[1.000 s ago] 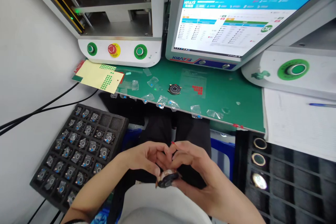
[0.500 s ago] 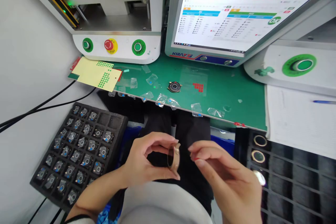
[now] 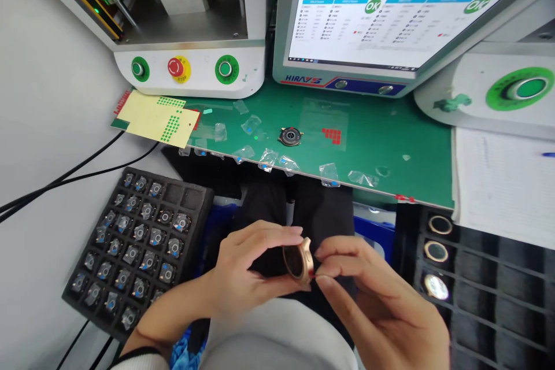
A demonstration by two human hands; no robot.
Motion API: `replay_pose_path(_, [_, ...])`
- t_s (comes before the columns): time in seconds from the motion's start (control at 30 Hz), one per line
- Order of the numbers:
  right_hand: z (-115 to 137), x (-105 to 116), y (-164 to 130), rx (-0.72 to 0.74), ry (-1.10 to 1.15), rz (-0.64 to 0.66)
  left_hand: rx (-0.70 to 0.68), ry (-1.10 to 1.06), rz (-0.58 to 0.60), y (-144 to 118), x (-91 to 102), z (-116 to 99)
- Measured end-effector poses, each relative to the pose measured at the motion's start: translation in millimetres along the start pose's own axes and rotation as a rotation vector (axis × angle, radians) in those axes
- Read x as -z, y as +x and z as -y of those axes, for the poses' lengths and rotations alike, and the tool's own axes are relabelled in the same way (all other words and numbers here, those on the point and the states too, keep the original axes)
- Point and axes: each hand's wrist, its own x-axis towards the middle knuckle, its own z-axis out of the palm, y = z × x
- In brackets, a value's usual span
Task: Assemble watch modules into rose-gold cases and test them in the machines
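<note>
Both hands are low in front of the lap, meeting around one small part. The left hand (image 3: 247, 269) pinches a rose-gold watch case (image 3: 298, 260) between thumb and fingers, holding it on edge with its dark round opening turned toward the left. The right hand (image 3: 373, 300) closes in from the other side, thumb and forefinger tips touching the case's right edge, so the case is gripped from both sides, up in the air above the dark trousers and just below the front edge of the table (image 3: 390, 144).

To the left, a black foam tray (image 3: 143, 243) sits tilted, most of its pockets filled with small round metal parts carrying blue tabs; two pockets at the top right are bare. To the right, a dark slotted tray (image 3: 489, 289) holds three gold-rimmed rings in its left column.

On the green table top lies a single round dark module (image 3: 290, 136), near a clear bag with a patch of red stickers (image 3: 332, 134). Scraps of clear film with blue tabs line the front edge. A yellow sheet of green dot stickers (image 3: 158, 119) overhangs the left corner. Behind stand a white machine with two green buttons and a red stop button (image 3: 178, 67), and a monitor (image 3: 390, 11) showing two green OK marks.
</note>
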Motion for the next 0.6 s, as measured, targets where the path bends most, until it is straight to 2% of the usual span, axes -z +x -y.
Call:
replay_pose_path(0.23, [2.7, -1.0, 1.6, -0.011, -0.017, -0.032, -0.03, 0.029, -0.009, 2.2, -0.1, -0.6])
replay_pose_path(0.33, [-0.7, 1.1, 3.6, -0.09, 0.033, -0.003, -0.064, 0.046, -0.027, 3.2, -0.5, -0.1])
replay_pose_path(0.43, [-10.7, 2.1, 6.4, -0.227, 0.237, 0.102, -0.111, 0.031, -0.035, 3.8, 0.1, 1.9])
replay_pose_path(0.6, [-25.7, -6.3, 12.1, -0.6, 0.818, 0.223, -0.143, -0.117, -0.02, 4.0, 3.2, 7.8])
